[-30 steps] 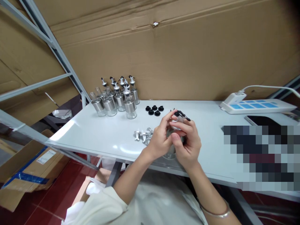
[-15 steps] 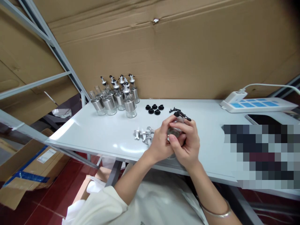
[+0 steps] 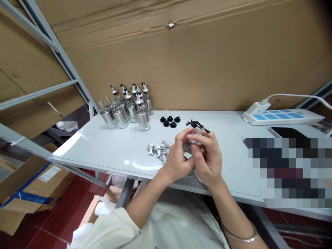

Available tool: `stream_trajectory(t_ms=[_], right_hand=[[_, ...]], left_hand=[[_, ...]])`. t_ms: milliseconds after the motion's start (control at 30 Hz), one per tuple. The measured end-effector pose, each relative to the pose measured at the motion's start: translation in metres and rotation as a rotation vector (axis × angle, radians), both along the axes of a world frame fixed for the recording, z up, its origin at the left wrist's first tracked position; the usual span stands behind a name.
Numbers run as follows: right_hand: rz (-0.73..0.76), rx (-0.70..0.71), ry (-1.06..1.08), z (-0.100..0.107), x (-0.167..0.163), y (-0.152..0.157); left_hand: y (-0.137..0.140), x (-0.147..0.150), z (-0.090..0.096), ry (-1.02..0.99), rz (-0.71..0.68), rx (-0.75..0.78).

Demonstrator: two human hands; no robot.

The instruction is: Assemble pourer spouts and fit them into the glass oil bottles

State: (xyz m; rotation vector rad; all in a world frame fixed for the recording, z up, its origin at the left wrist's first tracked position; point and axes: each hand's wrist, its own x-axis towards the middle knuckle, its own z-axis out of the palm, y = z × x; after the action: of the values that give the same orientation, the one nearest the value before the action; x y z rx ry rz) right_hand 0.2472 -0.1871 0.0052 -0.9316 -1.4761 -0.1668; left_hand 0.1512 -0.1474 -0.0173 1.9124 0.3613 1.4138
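Close to the table's front edge, both my hands are closed around a glass bottle (image 3: 187, 148), which they mostly cover. My left hand (image 3: 178, 155) wraps the bottle from the left. My right hand (image 3: 209, 159) has its fingers bent over the silvery pourer spout (image 3: 197, 131) at the bottle's top, thumb pressed in below. Black lever-like pieces (image 3: 193, 123) show just beyond my fingertips; which of them sit on the spout I cannot tell. Left of my hands lie several loose silver pourer spouts (image 3: 157, 150). Behind them are several black round stoppers (image 3: 169, 118).
Several glass bottles with steel bands (image 3: 143, 119) stand at the back left, some topped with spouts. At the right are a white power strip (image 3: 280, 117) and a phone (image 3: 285, 132). Cardboard (image 3: 207, 62) lines the back; a metal frame (image 3: 62, 58) rises at left.
My right thumb has shifted up on the bottle and my fingers have moved slightly around the spout. The view has drifted a little; the table's other things stay put.
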Motion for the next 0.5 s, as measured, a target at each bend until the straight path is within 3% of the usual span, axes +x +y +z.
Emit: stream_trajectory(t_ms=[233,400,500], right_hand=[[-0.047,0.061,0.191,0.004,-0.002,0.000],[-0.031,0.171,0.511,0.017,0.001,-0.002],[-0.023,0.132,0.645,0.015,0.004,-0.008]], left_hand=[[0.007,-0.008,0.012,0.095,-0.073,0.071],[0.014,-0.014,0.019,0.211,0.013,0.017],[0.020,-0.023,0.031,0.227,0.066,-0.021]])
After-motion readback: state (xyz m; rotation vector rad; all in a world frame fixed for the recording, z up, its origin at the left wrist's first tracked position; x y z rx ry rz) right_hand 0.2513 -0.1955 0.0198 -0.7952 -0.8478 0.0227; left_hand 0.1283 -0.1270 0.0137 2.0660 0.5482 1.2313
